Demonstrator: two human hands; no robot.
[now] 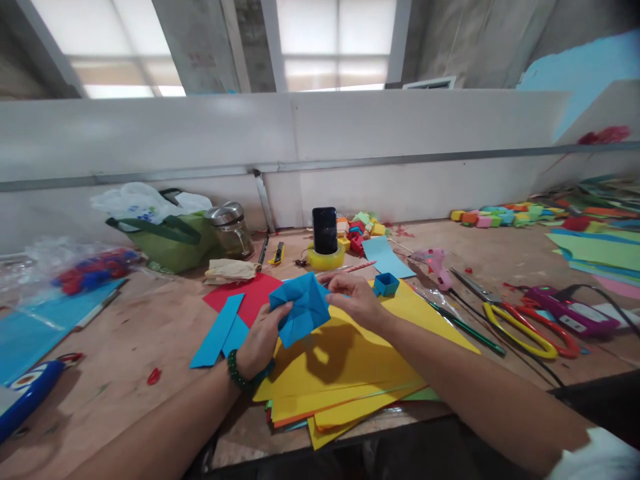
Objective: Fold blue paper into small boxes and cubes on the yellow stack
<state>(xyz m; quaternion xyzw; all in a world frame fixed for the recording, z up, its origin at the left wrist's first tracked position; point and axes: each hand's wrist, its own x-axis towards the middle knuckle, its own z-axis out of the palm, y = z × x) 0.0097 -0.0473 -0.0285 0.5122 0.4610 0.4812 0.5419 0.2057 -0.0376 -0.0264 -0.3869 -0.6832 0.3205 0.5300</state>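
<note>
A creased square of blue origami paper (pixel 303 308) is held up over a stack of yellow paper (pixel 360 360). My left hand (pixel 264 333), with a dark green bead bracelet on its wrist, grips the square at its left side, thumb on top. At the right corner of the square, my right hand (pixel 357 300) is closed, its fingertips pinching the blue paper's edge. A small open blue paper box (pixel 387 285) sits just beyond my right hand. Blue paper strips (pixel 219 333) and a red sheet (pixel 260 293) lie left of the stack.
A phone (pixel 325 230) stands in a yellow tape roll (pixel 326 258), with small coloured paper boxes (pixel 367 227) behind. To the right lie a pink glue gun (pixel 434 267), scissors (pixel 520 330) and a purple device (pixel 573 311). A glass jar (pixel 233 230) and green bag (pixel 175 243) stand back left.
</note>
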